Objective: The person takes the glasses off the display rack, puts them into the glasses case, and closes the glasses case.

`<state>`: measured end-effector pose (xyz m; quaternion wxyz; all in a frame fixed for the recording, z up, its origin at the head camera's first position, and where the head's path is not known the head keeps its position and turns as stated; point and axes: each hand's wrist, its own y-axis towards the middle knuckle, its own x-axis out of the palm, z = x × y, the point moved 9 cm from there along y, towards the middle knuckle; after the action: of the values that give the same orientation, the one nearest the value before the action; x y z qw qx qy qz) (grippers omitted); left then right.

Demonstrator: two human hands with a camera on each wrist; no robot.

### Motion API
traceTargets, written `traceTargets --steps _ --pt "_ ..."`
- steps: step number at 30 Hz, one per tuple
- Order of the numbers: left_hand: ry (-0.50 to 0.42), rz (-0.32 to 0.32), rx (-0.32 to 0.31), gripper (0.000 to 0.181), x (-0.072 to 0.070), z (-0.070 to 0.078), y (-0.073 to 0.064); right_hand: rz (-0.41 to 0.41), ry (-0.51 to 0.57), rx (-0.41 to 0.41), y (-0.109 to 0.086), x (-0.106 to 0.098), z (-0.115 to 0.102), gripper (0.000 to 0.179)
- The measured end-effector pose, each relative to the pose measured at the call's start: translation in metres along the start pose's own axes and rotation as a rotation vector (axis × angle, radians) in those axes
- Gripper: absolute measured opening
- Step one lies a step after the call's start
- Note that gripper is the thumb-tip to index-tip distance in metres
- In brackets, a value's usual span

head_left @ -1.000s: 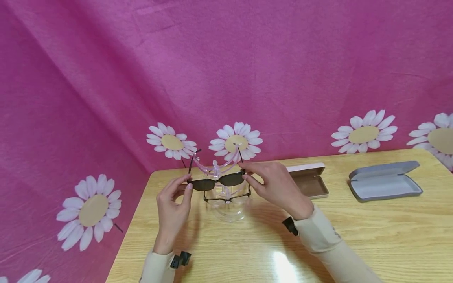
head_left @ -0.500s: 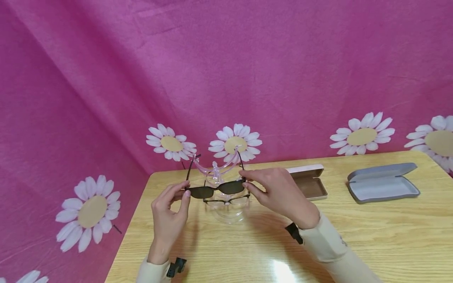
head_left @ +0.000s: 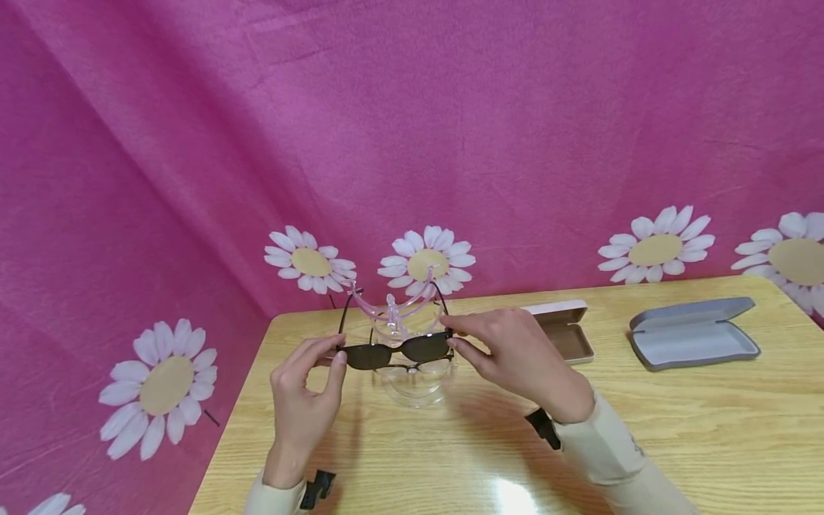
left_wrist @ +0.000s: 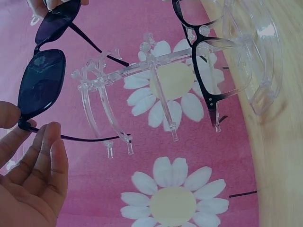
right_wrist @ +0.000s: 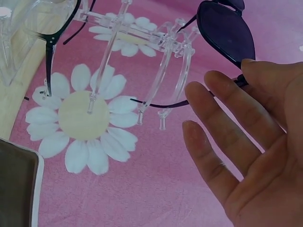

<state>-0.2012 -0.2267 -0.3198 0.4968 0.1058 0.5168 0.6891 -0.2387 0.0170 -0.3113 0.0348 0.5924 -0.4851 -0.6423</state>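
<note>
Dark-lensed sunglasses are held between both hands at the top of a clear plastic glasses stand. My left hand pinches them by the hinge at their left end, thumb against the frame. At the other end my right hand pinches the hinge between thumb and fingers. The temples point away from me, and in the left wrist view the temple tips reach the stand's upper curved arms. Lower on the stand sits a pair of black-rimmed eyeglasses with clear lenses.
Behind my right hand lies an opened glasses case with a brown inside, partly hidden. An opened grey case is farther right on the wooden table. A pink cloth with daisies hangs behind and at the left.
Both hands have drawn the sunglasses slightly down and toward me, so the lenses now overlap the lower eyeglasses in the head view. Each hand keeps its pinch.
</note>
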Motion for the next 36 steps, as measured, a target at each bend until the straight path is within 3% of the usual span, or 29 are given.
traceTargets --steps 10,20,36 --pt "-0.035 0.014 0.03 0.025 -0.001 0.007 -0.001 -0.043 -0.023 0.006 -0.001 -0.008 -0.003 0.027" --pt "-0.086 0.065 0.113 0.023 -0.006 0.02 -0.001 -0.03 -0.032 -0.018 -0.003 -0.02 -0.007 0.028" --pt "-0.133 0.076 0.149 0.02 -0.008 0.039 -0.002 0.022 -0.037 -0.036 -0.004 -0.032 -0.01 0.024"
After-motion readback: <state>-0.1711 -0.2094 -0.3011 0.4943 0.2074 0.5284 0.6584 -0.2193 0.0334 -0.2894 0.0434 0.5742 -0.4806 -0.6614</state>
